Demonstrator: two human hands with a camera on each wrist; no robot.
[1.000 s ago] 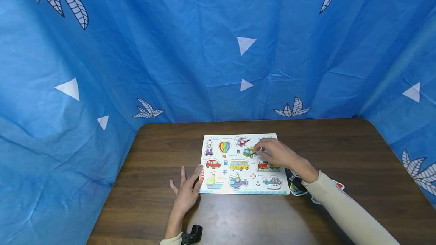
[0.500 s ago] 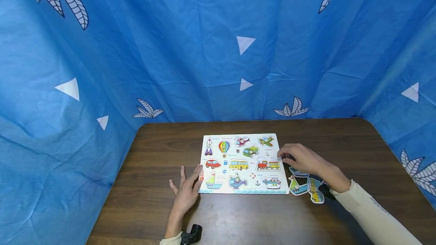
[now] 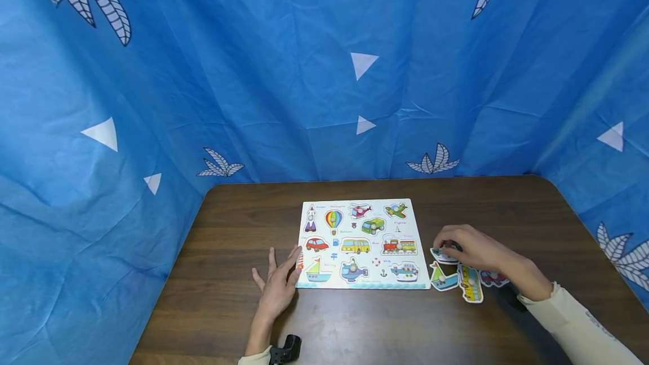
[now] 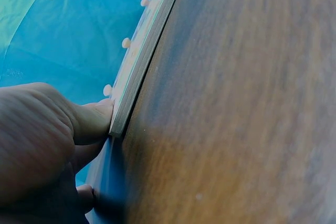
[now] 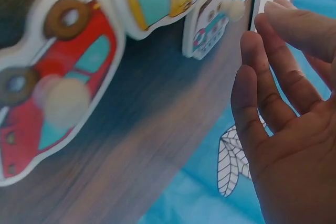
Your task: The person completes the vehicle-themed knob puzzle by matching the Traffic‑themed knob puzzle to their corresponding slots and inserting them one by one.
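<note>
A white puzzle board (image 3: 332, 283) printed with vehicles lies on the table. My left hand (image 3: 279, 289) rests at its left edge with fingers spread, and in the left wrist view the thumb (image 4: 94, 119) touches the board's corner. To the right of the board, my right hand (image 3: 469, 246) is over the loose knobbed pieces, its fingers loosely bent with nothing between them. Below its fingertips lies the ship piece (image 5: 215, 17), with the sailboat piece (image 3: 445, 281) and yellow bus piece (image 3: 472, 287) nearer the person. A red car piece (image 5: 68, 72) shows in the right wrist view.
The brown wooden table (image 3: 228, 213) has rounded far corners. A blue curtain (image 3: 284, 100) hangs behind it and along both sides. Small knobs (image 4: 126, 43) stand up from the board. A black wrist device (image 3: 286, 349) is on the left wrist.
My right hand has moved from the board's upper right to the loose pieces on the right, uncovering the green plane and train. The left hand has stayed at the board's edge.
</note>
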